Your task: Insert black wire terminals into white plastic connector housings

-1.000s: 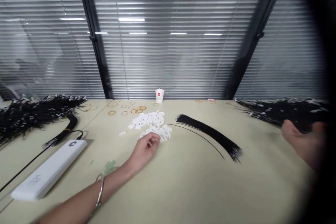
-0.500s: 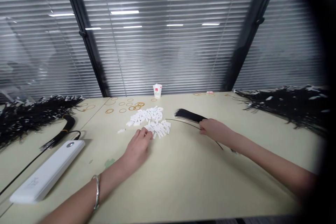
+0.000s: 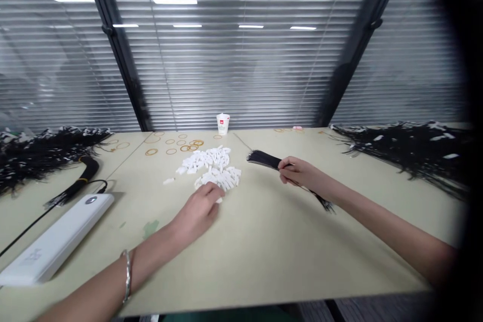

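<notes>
Now it's a picking-up step, by the look of it: left hand (image 3: 196, 210) curled at the white pieces (image 3: 225, 177), right hand (image 3: 304, 175) pinched over the black bundle (image 3: 264, 158) mid-table; whether either grips anything, can't tell. Separating single items calls for fine fingertip control.

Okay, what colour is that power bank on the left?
White, clearest in the head view.

Even, cool light falls on the counter (image 3: 264, 241); bright strips glare across the blinds (image 3: 211, 75), a soft shadow lies below the right arm (image 3: 377, 216), wide-angle stretch splays the posts (image 3: 121, 55), and blurred black swallows the right edge
</notes>
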A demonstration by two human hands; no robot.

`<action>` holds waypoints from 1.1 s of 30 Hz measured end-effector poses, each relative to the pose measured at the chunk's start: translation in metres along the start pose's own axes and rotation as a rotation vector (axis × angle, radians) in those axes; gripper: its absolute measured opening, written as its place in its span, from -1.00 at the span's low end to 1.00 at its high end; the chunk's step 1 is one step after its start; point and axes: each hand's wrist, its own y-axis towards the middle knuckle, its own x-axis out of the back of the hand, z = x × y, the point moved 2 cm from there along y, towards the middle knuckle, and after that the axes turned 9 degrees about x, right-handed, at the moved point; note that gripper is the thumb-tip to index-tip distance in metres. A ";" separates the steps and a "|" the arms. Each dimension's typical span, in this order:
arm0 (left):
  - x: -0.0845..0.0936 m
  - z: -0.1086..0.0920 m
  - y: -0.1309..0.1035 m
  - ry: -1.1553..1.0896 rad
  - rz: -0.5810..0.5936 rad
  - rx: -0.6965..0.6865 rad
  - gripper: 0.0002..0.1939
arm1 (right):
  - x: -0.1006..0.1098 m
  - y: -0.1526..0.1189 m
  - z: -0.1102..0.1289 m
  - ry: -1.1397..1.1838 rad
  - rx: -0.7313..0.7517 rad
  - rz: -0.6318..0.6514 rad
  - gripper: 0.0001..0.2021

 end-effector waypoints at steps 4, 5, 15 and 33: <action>-0.006 -0.014 -0.005 -0.167 0.100 0.001 -0.81 | -0.017 -0.011 0.036 0.310 0.069 -0.025 -0.58; -0.008 -0.017 -0.006 -0.204 0.129 0.003 -0.83 | -0.023 -0.013 0.042 0.369 0.084 -0.032 -0.61; -0.014 -0.025 -0.018 -0.364 0.280 0.101 -0.89 | -0.082 -0.035 0.057 0.678 0.162 -0.079 -0.83; -0.014 -0.039 -0.027 -0.356 0.321 0.082 -0.86 | -0.087 -0.052 0.067 0.598 0.276 -0.037 -0.94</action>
